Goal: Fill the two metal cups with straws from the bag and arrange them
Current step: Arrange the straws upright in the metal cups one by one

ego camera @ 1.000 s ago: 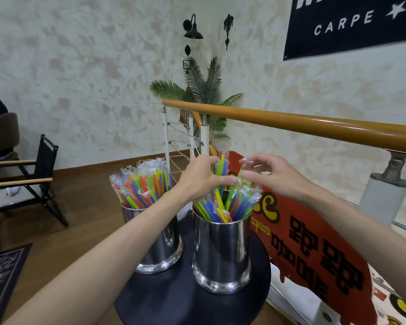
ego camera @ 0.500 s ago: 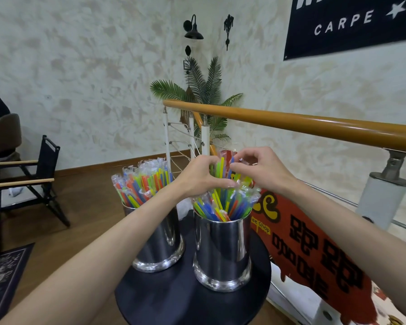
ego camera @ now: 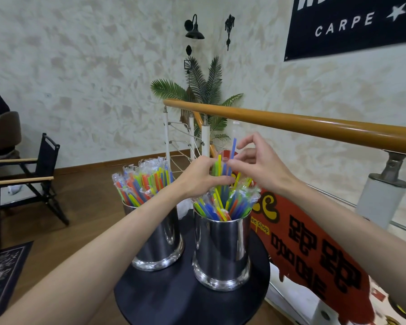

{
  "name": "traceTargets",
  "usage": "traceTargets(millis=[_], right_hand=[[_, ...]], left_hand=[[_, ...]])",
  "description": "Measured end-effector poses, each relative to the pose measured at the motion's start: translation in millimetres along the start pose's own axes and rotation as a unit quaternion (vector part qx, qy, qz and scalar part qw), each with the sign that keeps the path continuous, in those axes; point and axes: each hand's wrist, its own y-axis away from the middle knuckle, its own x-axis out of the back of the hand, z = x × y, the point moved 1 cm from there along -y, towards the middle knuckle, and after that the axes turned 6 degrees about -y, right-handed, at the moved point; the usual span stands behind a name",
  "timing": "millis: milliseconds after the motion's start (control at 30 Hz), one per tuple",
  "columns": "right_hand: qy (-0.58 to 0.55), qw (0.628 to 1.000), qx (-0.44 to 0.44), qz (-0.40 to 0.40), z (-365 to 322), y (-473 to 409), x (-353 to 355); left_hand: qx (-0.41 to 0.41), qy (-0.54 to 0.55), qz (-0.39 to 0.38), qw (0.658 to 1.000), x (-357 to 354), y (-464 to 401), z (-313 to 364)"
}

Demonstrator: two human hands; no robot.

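So the straws in the right cup are a mix of blue, green, yellow and orange, each in its own clear crinkly wrapper, fanned out above the rim. A few stand taller in the middle of the bunch, one blue straw poking highest. My left hand has its fingers curled round that tall middle clump, gripping it just above the rest. My right hand is up at the tips: thumb and forefinger pinching near the blue one, other fingers spread loose above. I can't quite tell which straw it's actually got.

The cup itself is shiny polished metal with a flared base, mirror reflections all over it. The left cup is the same kind, standing just beside it and stuffed with its own wrapped straws. Both sit on a small round black table.

Behind that there's a wooden handrail, a red banner hanging under it, a palm plant in the corner and a folding chair off to the left.
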Motion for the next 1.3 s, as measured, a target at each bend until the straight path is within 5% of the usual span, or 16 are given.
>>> traceTargets(millis=[233,600,767,1000,1200,1300], right_hand=[[0.053,0.996,0.075,0.01,4,-3,3],[0.002,0.979,0.147,0.144,-30,-25,36],[-0.019,0.997,0.057,0.038,-27,-15,20],[0.162,0.982,0.005,-0.094,-8,-4,-4],[0.227,0.957,-0.029,-0.179,3,-5,-18],[0.228,0.952,-0.037,-0.201,-1,-6,-16]], left_hand=[[0.001,0.0,0.026,1.0,2,0,1],[0.002,-0.012,0.063,0.998,11,16,-4],[0.013,-0.023,0.049,0.998,14,19,2],[0.053,0.043,0.092,0.993,19,24,9],[-0.007,0.109,0.162,0.981,21,20,26],[-0.028,0.056,0.197,0.978,21,15,28]])
